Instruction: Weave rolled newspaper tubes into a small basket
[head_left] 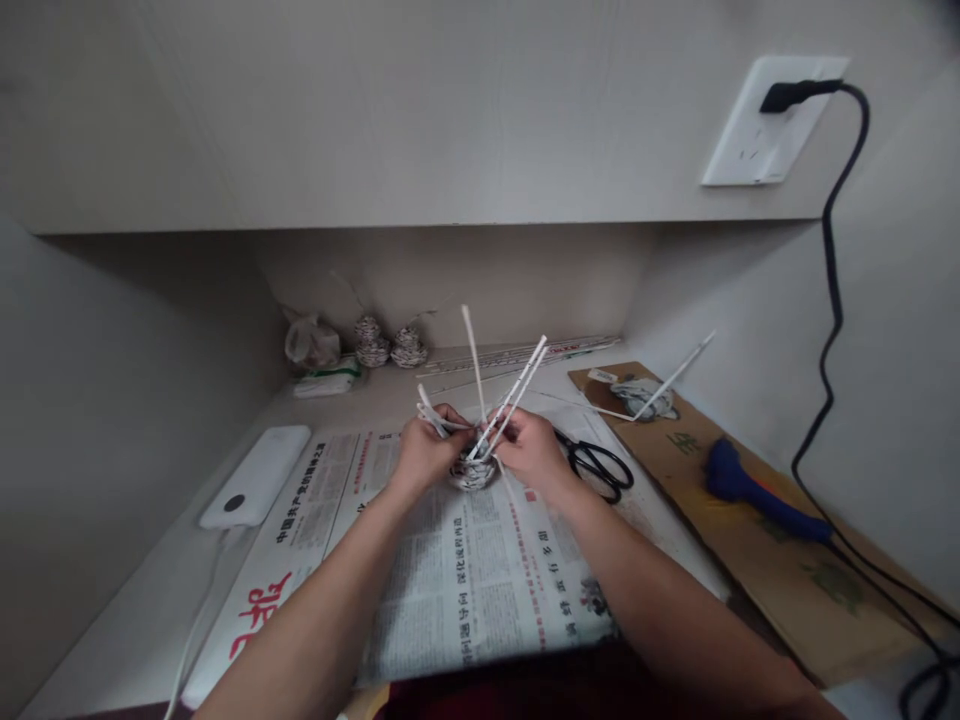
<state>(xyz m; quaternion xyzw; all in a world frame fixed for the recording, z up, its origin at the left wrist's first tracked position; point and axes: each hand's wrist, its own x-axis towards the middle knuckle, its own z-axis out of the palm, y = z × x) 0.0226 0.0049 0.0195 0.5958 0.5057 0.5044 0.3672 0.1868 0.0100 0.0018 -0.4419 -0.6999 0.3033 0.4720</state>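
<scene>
We hold the small basket (474,474) over the newspaper (420,560), likely to keep the desk (146,610) clean. Our left hand (431,450) and right hand (532,450), nearly closed, pinch the paper strips (510,395), perhaps for steadiness.

The site is a craft desk (360,402). Newspaper (427,580) lies at six o'clock, scissors (576,454) and glue gun (769,508) at four.

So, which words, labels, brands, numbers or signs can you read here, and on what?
"中国共产党的精神之源": newspaper, left side.
"问题导向 深化流程再造": newspaper, centre.
Too small or blurred: remaining newspaper print; marks on the paper strips, cardboard sheet and white label.
</scene>
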